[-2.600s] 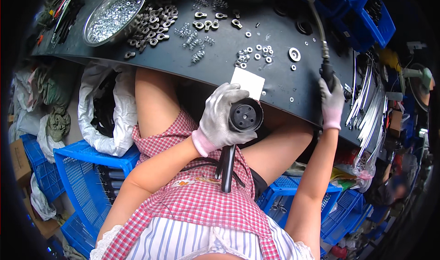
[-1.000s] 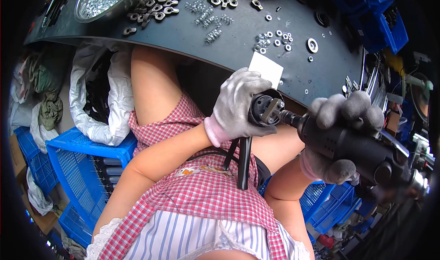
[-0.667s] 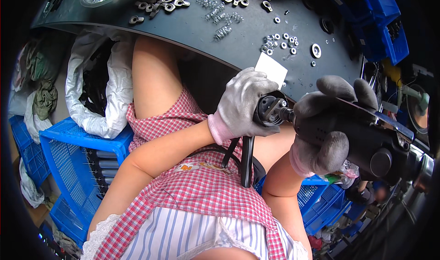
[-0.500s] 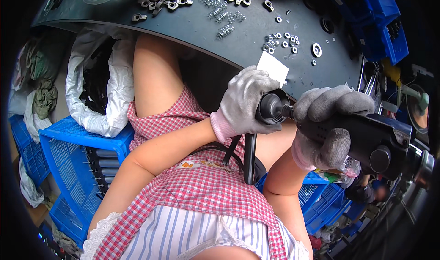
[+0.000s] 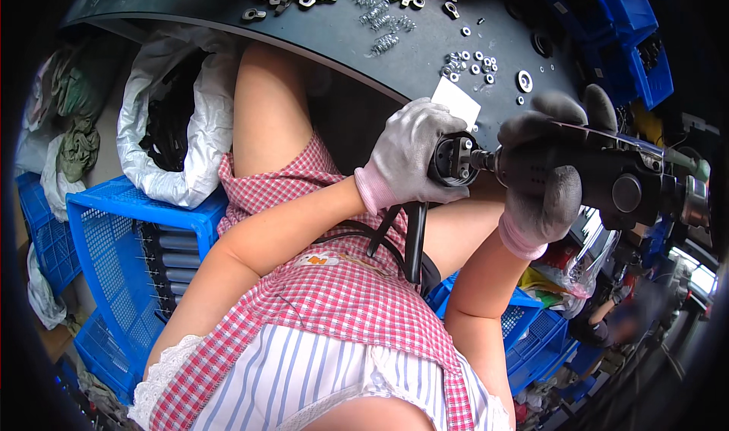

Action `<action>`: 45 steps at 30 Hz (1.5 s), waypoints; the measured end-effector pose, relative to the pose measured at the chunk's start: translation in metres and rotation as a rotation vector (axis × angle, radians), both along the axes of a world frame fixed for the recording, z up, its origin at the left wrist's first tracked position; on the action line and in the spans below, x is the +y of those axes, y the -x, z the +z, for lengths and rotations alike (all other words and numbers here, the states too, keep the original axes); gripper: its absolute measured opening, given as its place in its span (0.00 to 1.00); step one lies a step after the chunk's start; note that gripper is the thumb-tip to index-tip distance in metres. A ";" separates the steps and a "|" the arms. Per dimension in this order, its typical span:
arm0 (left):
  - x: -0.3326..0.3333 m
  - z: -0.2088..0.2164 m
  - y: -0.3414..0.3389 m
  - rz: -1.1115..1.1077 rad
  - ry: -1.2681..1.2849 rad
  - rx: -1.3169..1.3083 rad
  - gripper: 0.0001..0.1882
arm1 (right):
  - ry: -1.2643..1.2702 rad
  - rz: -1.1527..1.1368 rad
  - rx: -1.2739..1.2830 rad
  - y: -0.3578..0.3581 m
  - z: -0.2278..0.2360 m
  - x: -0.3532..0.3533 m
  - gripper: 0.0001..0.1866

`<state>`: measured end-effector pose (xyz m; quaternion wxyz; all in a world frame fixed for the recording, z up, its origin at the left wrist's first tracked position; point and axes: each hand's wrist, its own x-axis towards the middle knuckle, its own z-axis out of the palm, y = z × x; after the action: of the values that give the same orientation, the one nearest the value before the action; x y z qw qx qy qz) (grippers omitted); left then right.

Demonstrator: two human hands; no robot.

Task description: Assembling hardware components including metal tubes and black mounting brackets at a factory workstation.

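Black cup-shaped part point(image 5: 443, 160) held up in front of the near edge of the worktop point(image 5: 342, 47), above the person's lap. Round and dark, open face turned toward the right; rim smooth, with a slight shine. Inside the face sits a small metal block point(image 5: 465, 150) with bright round heads, greyish silver against the black. Two black bars point(image 5: 415, 241) show below the cup, slanting down over the checked apron point(image 5: 357, 294); the nearer one is thicker and glossy along its length. How they join the cup is hidden by the glove. Left hand point(image 5: 414, 154), grey glove with pink cuff, wrapped around the cup from its left side, thumb low. Right hand point(image 5: 553, 203), gloved alike, gripping a black power driver point(image 5: 600, 176) by its body, fingers above and below it. Driver lies nearly level: stout body, round cap on its side, silver fitting at the far right end. Its metal bit point(image 5: 486, 161) points left into the cup's face, at the block; contact cannot be told for certain. White square card point(image 5: 457, 102) at the worktop edge, just behind the left hand. Beyond it on the worktop: small nuts and rings point(image 5: 476, 69), a pale disc point(image 5: 525, 81), loose springs point(image 5: 386, 44), eyed metal pieces point(image 5: 306, 0).
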<state>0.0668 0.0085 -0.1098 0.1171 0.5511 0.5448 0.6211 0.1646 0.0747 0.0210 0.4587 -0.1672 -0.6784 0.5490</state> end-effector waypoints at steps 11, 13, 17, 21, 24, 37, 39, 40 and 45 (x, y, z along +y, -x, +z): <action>0.001 0.005 0.002 0.017 -0.024 0.028 0.42 | 0.133 0.092 0.153 0.003 -0.009 0.004 0.24; 0.002 0.004 0.003 0.017 -0.020 0.040 0.42 | 0.122 0.189 0.161 0.002 -0.010 0.012 0.28; 0.004 0.002 0.000 0.007 -0.014 0.037 0.43 | -0.083 -0.066 0.049 0.000 0.011 0.010 0.36; -0.001 -0.001 0.003 0.004 0.033 0.126 0.43 | -0.071 -0.148 0.122 -0.054 0.054 0.029 0.32; -0.001 -0.005 0.003 -0.006 0.025 0.105 0.43 | -0.202 -0.724 -0.429 -0.077 0.025 0.069 0.20; -0.052 -0.064 0.015 0.187 0.422 -0.166 0.20 | -0.638 -0.961 -1.330 -0.104 -0.073 0.125 0.20; -0.060 -0.126 0.035 -0.029 0.607 0.328 0.18 | -0.723 -0.875 -0.785 -0.104 -0.073 0.078 0.13; -0.052 -0.126 0.037 -0.142 0.879 0.278 0.17 | -0.374 -0.660 -0.700 -0.101 -0.078 0.042 0.10; -0.005 -0.157 0.013 -0.527 1.111 0.109 0.21 | 1.076 0.158 -0.224 -0.064 -0.137 -0.090 0.18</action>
<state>0.0538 0.0034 -0.2664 0.5081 0.5549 0.6376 0.1656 0.2281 -0.0151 -0.1164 0.1909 -0.3840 -0.3576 0.8296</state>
